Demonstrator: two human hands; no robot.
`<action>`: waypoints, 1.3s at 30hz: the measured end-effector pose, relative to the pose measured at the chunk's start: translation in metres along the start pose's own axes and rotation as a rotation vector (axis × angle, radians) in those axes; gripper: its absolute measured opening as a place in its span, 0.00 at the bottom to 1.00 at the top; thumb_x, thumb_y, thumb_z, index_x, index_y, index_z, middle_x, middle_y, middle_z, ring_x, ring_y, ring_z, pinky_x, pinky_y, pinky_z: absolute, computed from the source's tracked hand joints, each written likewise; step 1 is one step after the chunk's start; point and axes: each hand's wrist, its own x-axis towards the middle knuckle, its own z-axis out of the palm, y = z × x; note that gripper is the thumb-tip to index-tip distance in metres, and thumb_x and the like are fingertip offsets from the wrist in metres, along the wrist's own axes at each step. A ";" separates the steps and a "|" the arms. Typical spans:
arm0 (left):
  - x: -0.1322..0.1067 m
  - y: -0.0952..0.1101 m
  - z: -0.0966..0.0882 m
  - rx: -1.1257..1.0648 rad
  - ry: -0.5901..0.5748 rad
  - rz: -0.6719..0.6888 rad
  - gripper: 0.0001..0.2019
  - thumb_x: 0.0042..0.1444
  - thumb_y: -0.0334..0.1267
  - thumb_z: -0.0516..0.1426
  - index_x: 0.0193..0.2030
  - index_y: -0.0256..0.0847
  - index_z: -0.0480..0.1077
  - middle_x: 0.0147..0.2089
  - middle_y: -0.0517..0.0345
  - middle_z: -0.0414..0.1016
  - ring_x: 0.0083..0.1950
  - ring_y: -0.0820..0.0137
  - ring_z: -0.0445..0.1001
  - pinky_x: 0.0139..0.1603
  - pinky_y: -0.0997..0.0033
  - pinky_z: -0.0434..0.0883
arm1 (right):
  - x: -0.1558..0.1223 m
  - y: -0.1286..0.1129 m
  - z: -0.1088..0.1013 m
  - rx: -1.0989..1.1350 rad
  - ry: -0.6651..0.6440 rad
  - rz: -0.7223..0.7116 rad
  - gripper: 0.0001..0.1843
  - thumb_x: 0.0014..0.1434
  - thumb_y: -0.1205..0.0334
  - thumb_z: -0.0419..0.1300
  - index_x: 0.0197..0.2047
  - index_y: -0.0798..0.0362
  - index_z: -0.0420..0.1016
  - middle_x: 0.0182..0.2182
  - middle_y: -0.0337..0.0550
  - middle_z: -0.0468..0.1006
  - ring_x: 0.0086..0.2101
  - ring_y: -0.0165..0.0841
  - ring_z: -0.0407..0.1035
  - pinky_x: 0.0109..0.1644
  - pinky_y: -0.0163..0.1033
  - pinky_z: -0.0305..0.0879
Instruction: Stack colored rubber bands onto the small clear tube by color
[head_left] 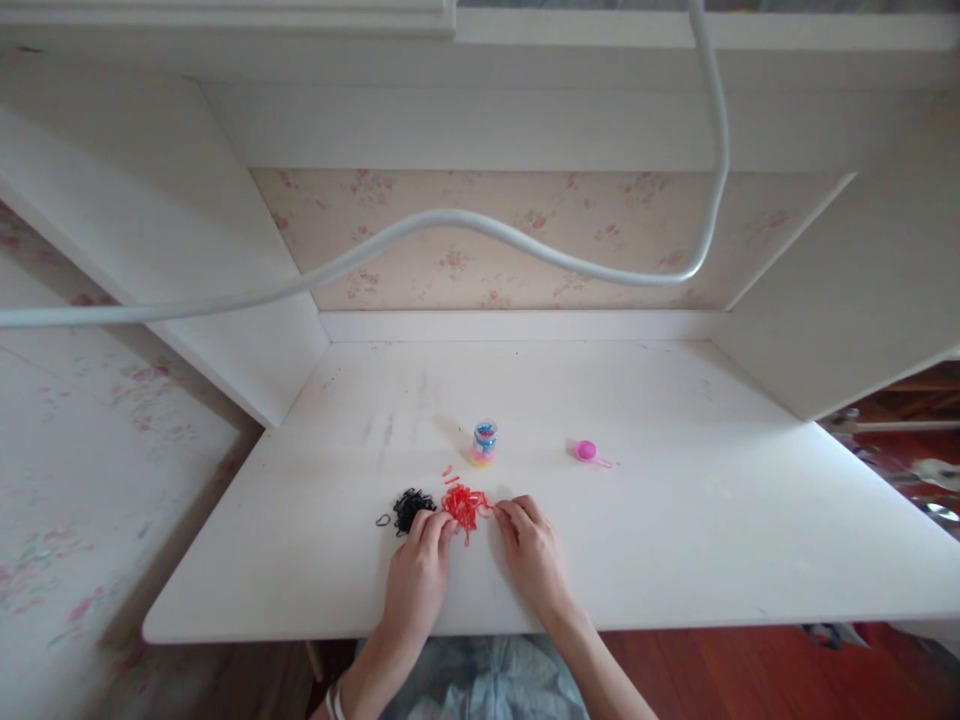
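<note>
A pile of red rubber bands (463,506) lies on the white desk between my two hands. My right hand (531,545) pinches a red band at the pile's right edge. My left hand (422,560) has its fingers closed at the pile's left side; what they hold, if anything, is hidden. Just beyond my left fingers sits a heap of black rubber bands (412,508), with one loose black band (383,520) to its left. A few stray red bands (449,474) lie above the red pile.
A small clear jar (484,443) with blue, pink and yellow contents stands behind the piles. To its right lies a pink round lid (586,451) with a strap. The desk (712,540) has side panels and a back wall. A white cable (450,217) crosses above.
</note>
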 end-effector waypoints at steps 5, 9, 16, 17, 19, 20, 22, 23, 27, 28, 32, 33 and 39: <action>0.007 -0.001 0.004 -0.001 0.019 0.001 0.09 0.64 0.39 0.47 0.41 0.41 0.66 0.37 0.55 0.71 0.36 0.69 0.74 0.35 0.72 0.71 | -0.001 0.002 0.000 0.091 0.056 0.048 0.16 0.67 0.58 0.46 0.42 0.51 0.74 0.37 0.44 0.72 0.34 0.32 0.69 0.40 0.35 0.63; 0.011 -0.002 0.010 0.018 0.010 0.016 0.08 0.64 0.40 0.48 0.41 0.42 0.67 0.38 0.56 0.71 0.37 0.69 0.75 0.37 0.70 0.72 | 0.000 0.003 -0.003 0.154 0.110 0.084 0.15 0.67 0.57 0.47 0.40 0.50 0.74 0.37 0.43 0.72 0.35 0.31 0.69 0.40 0.34 0.63; 0.017 -0.004 0.012 0.034 0.006 0.044 0.09 0.64 0.40 0.48 0.40 0.40 0.67 0.38 0.56 0.71 0.38 0.69 0.74 0.39 0.69 0.72 | 0.001 0.006 -0.004 0.172 0.142 0.127 0.16 0.67 0.56 0.46 0.38 0.51 0.73 0.36 0.43 0.71 0.35 0.31 0.69 0.41 0.34 0.62; 0.019 -0.004 0.011 0.042 0.011 0.047 0.09 0.64 0.39 0.48 0.40 0.40 0.67 0.37 0.55 0.71 0.38 0.69 0.73 0.39 0.69 0.72 | 0.001 0.005 -0.004 0.177 0.142 0.124 0.16 0.67 0.56 0.46 0.38 0.51 0.73 0.36 0.43 0.71 0.35 0.31 0.69 0.41 0.34 0.62; 0.022 -0.002 0.009 0.055 0.027 0.046 0.10 0.64 0.39 0.47 0.40 0.40 0.67 0.38 0.55 0.71 0.38 0.68 0.73 0.40 0.68 0.71 | 0.001 0.005 -0.005 0.186 0.146 0.116 0.16 0.67 0.55 0.46 0.38 0.51 0.73 0.36 0.43 0.72 0.34 0.30 0.69 0.40 0.34 0.62; 0.025 -0.001 0.007 0.057 0.032 0.043 0.10 0.65 0.39 0.47 0.40 0.40 0.67 0.38 0.54 0.71 0.39 0.68 0.73 0.40 0.68 0.71 | 0.001 0.005 -0.005 0.188 0.149 0.113 0.16 0.66 0.55 0.46 0.37 0.51 0.73 0.35 0.42 0.72 0.34 0.30 0.69 0.40 0.34 0.63; 0.029 0.003 0.003 0.051 0.045 0.032 0.10 0.65 0.39 0.46 0.41 0.40 0.67 0.38 0.54 0.71 0.39 0.68 0.73 0.41 0.67 0.71 | 0.001 0.005 -0.005 0.190 0.149 0.113 0.17 0.66 0.55 0.46 0.37 0.51 0.74 0.35 0.42 0.72 0.33 0.30 0.69 0.39 0.34 0.63; 0.032 0.006 0.001 0.041 0.051 0.025 0.11 0.65 0.39 0.46 0.41 0.40 0.67 0.38 0.54 0.71 0.40 0.68 0.73 0.42 0.67 0.71 | 0.001 0.005 -0.005 0.190 0.149 0.114 0.17 0.66 0.55 0.46 0.37 0.51 0.74 0.35 0.43 0.72 0.33 0.30 0.69 0.39 0.34 0.63; 0.041 0.013 -0.006 -0.068 0.070 -0.004 0.11 0.64 0.40 0.46 0.40 0.40 0.69 0.38 0.54 0.72 0.41 0.68 0.73 0.45 0.66 0.70 | 0.001 0.005 -0.005 0.191 0.150 0.103 0.18 0.66 0.54 0.46 0.37 0.51 0.74 0.35 0.43 0.72 0.33 0.31 0.69 0.39 0.35 0.63; 0.042 0.013 -0.006 -0.107 0.060 -0.022 0.12 0.64 0.40 0.47 0.40 0.40 0.69 0.38 0.54 0.73 0.41 0.68 0.73 0.45 0.66 0.70 | 0.001 0.005 -0.005 0.193 0.151 0.099 0.18 0.66 0.54 0.46 0.37 0.50 0.74 0.35 0.43 0.72 0.33 0.31 0.69 0.39 0.35 0.63; 0.049 0.014 -0.010 -0.234 0.018 -0.129 0.13 0.63 0.43 0.48 0.39 0.40 0.70 0.37 0.54 0.74 0.38 0.69 0.74 0.40 0.69 0.71 | 0.001 0.005 -0.005 0.198 0.142 0.093 0.18 0.66 0.54 0.45 0.37 0.50 0.74 0.35 0.43 0.72 0.34 0.31 0.69 0.40 0.35 0.63; 0.052 0.015 -0.012 -0.258 0.022 -0.147 0.13 0.63 0.44 0.49 0.39 0.40 0.70 0.37 0.54 0.75 0.37 0.69 0.73 0.38 0.70 0.70 | 0.000 0.005 -0.005 0.197 0.137 0.095 0.18 0.66 0.54 0.45 0.37 0.50 0.74 0.35 0.43 0.72 0.34 0.31 0.69 0.39 0.35 0.63; 0.088 0.037 -0.032 -0.334 0.107 -0.072 0.12 0.63 0.43 0.49 0.38 0.39 0.70 0.36 0.56 0.73 0.34 0.74 0.71 0.36 0.74 0.68 | 0.000 0.004 -0.005 0.179 0.108 0.092 0.18 0.67 0.54 0.45 0.38 0.51 0.73 0.34 0.43 0.71 0.32 0.30 0.68 0.37 0.34 0.62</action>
